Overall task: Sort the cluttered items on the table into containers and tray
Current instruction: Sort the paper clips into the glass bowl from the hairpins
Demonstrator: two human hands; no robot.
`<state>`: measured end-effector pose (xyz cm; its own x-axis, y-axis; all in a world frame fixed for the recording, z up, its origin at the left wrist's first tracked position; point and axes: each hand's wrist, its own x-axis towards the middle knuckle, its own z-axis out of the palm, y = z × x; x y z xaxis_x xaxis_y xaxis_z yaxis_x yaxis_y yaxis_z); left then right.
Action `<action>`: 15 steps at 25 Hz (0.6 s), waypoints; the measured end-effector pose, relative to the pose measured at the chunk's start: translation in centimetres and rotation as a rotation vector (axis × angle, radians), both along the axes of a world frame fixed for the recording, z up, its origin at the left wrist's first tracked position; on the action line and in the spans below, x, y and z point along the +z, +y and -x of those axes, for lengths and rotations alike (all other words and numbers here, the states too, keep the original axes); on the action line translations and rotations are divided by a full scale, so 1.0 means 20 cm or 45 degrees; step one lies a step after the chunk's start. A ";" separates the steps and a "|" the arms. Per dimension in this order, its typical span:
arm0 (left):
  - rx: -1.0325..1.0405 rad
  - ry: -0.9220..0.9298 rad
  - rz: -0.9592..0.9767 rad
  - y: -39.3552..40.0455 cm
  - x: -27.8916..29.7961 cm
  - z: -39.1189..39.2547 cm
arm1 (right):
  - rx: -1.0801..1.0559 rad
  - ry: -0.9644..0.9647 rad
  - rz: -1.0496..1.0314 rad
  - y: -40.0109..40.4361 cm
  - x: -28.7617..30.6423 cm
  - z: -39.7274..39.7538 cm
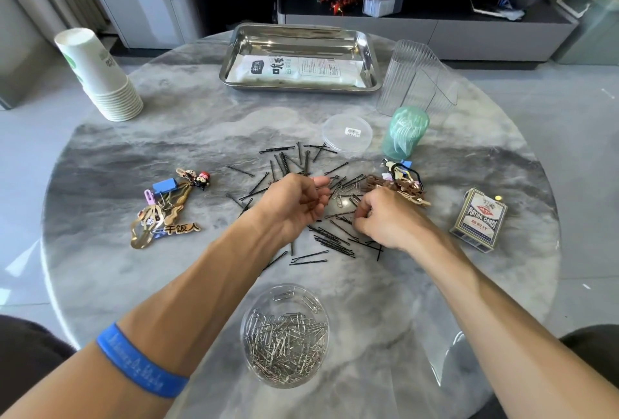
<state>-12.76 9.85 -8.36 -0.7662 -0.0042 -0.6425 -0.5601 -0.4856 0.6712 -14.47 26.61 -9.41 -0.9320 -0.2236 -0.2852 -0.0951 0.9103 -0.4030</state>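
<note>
Steel paper clips (346,192) lay mixed with black hairpins (335,237) at the centre of the frame, on the marble counter (167,137). Right hand (385,217), knuckles up, fingers curled down into the pile just right of centre; it looked to be pinching clips, though what lay under the fingertips was hidden. Left hand (298,199) turned palm inward just left of it, fingers loosely cupped; whether it held gathered clips could not be told.

Round clear tub (284,335) of clips sat at lower centre, between the forearms. Steel tray (301,56) at upper centre carried a white packet.

Judgement: step in hand was picking clips out from the pins. Best done by lifting each clip clear so no pin rode along, gathering several, then dropping them in the tub.
</note>
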 end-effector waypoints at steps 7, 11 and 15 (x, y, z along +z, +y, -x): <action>-0.019 0.024 0.011 0.01 0.03 -0.04 | -0.062 0.156 0.027 0.01 0.02 0.00; -0.027 0.024 -0.002 0.03 0.03 -0.04 | -0.026 0.133 -0.036 0.01 0.01 0.00; -0.023 0.048 -0.004 0.03 0.03 -0.05 | -0.050 0.049 -0.007 0.00 0.01 0.02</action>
